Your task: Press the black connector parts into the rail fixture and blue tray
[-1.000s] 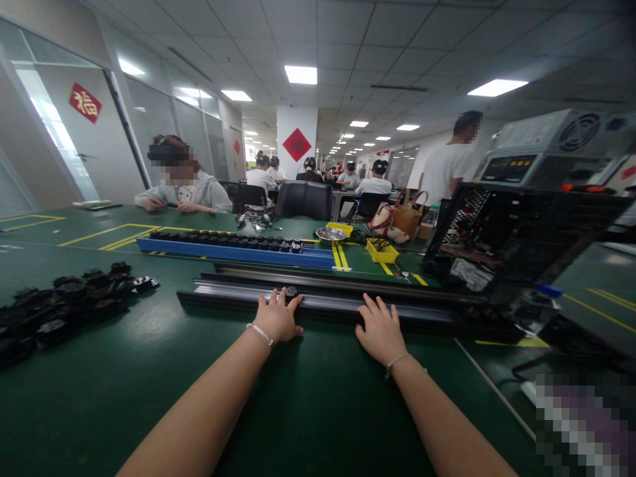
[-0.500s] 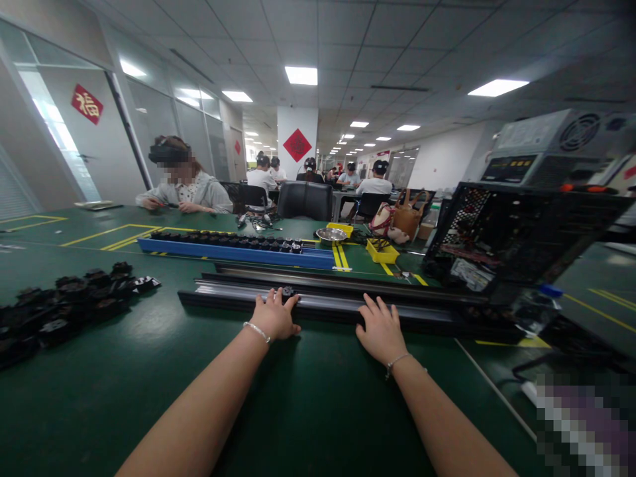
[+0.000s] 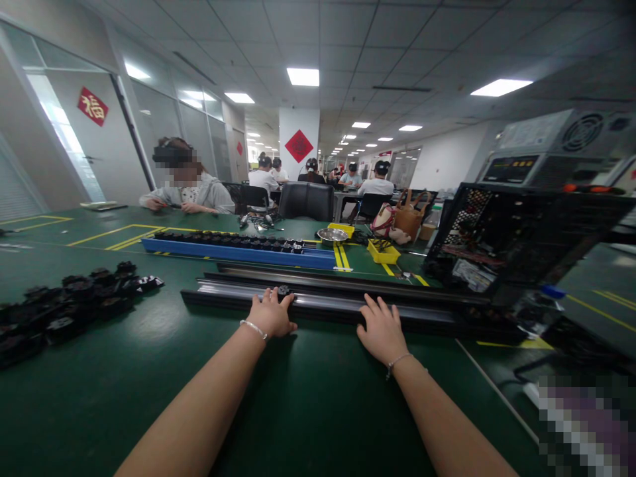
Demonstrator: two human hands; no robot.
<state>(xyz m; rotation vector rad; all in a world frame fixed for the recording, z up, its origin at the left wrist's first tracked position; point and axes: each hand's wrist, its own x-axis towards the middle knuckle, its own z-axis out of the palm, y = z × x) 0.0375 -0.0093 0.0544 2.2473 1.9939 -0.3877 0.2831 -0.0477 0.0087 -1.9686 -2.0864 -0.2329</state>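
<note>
In the head view a long black rail [image 3: 328,302] with a shiny channel lies crosswise on the green table. My left hand [image 3: 268,317] rests on its near edge, fingers spread, beside a small black part [image 3: 284,290] in the channel. The index fingertip seems to touch that part; no firm grip is visible. Farther right, my right hand [image 3: 382,330] lies with fingers apart on the near edge of the same rail. Its fingertips reach over the channel, and nothing shows in it. A second dark rail [image 3: 298,275] runs just behind.
A pile of black parts [image 3: 74,301] lies at left. Behind the rails stands a blue tray [image 3: 238,254] with a row of black parts, near a metal bowl [image 3: 332,235] and a yellow bin [image 3: 383,252]. An open computer case [image 3: 472,245] stands right. A co-worker [image 3: 186,182] sits opposite.
My left hand and the small black part have shifted slightly left along the rail. My right hand stays in place. The whole view has turned a touch.
</note>
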